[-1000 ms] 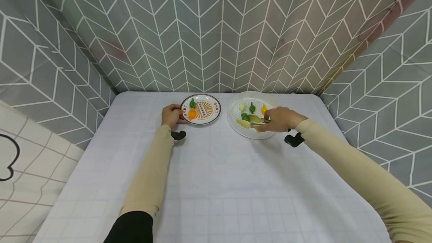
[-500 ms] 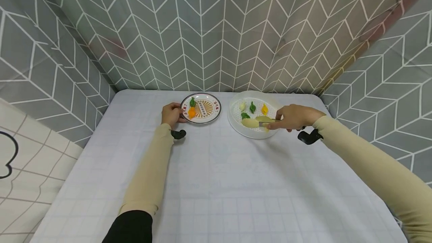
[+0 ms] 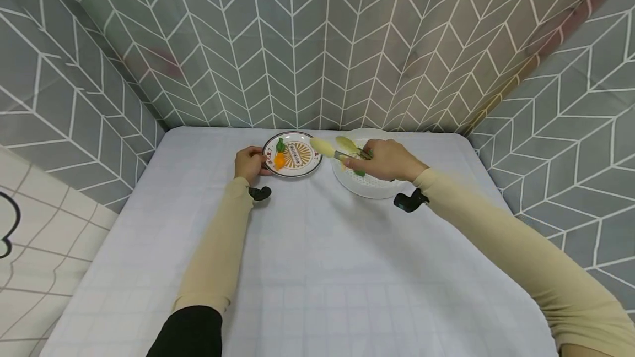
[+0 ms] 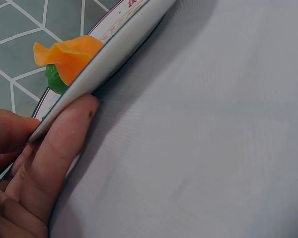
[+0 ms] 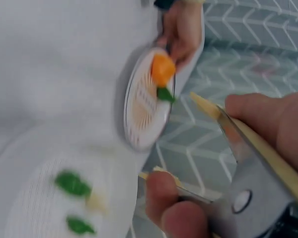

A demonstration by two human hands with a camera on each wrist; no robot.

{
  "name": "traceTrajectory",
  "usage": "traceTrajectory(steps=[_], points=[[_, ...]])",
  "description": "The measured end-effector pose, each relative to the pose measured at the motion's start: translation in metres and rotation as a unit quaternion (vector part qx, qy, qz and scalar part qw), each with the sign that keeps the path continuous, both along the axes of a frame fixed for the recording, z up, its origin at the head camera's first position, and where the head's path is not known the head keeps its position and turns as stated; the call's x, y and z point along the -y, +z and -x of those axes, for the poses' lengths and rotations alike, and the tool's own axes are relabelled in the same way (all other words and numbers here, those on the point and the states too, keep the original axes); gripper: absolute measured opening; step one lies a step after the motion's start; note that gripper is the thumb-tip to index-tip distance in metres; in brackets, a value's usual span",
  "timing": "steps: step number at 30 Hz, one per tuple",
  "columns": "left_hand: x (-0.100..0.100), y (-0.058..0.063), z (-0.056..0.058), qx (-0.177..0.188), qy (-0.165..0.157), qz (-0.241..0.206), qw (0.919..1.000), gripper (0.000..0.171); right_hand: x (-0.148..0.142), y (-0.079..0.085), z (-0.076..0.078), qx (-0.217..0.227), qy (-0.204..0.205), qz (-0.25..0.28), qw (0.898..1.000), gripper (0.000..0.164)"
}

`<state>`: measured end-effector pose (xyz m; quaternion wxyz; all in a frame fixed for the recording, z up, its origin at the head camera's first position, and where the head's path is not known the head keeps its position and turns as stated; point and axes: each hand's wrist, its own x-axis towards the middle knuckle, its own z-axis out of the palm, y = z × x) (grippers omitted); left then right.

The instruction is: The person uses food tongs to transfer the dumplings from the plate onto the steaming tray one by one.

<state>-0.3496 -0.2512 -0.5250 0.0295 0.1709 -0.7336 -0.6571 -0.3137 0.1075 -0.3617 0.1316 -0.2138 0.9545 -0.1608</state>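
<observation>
My left hand pinches the left rim of a round white plate with a dark edge and a sunburst print. In the left wrist view, a finger lies under its rim. An orange piece with a wavy edge and a green piece sit on the plate. My right hand grips tongs with pale yellow tips, between the plate and a white perforated tray. The tips stand apart, one above the plate's right edge; nothing shows between them. Green pieces lie in the tray, partly hidden by my right hand.
Both dishes stand near the back of a table with a white cloth. A grey curtain with white chevron lines rises behind it, and similar cloth hangs at both sides. Tiled flooring shows at the left.
My right hand first drew back slightly right, then moved left and lifted, carrying the tongs from over the tray to the plate's right edge. My left hand stays on the plate.
</observation>
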Motion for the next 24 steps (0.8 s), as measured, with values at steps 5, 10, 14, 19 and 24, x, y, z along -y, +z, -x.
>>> traceTrajectory(steps=[5,10,14,19,24], points=[[0.002,0.003,0.001,0.007,0.010,-0.001,0.9999,0.040,0.048,-0.022,-0.003,0.004,0.005,0.032,0.999,0.078],[0.002,0.002,0.003,0.013,0.011,-0.018,0.9997,0.041,0.081,-0.047,-0.006,0.026,0.009,0.047,0.999,0.078],[0.000,0.002,0.003,0.012,0.011,-0.029,0.9994,0.041,0.095,-0.061,-0.007,0.033,0.015,0.036,0.999,0.073],[0.000,0.001,0.002,0.013,0.009,-0.027,0.9995,0.041,0.104,-0.069,-0.006,0.039,0.020,0.022,0.999,0.063],[0.002,-0.002,0.006,0.014,0.014,-0.020,0.9996,0.042,0.111,-0.074,-0.002,0.026,0.020,0.021,0.999,0.061]])
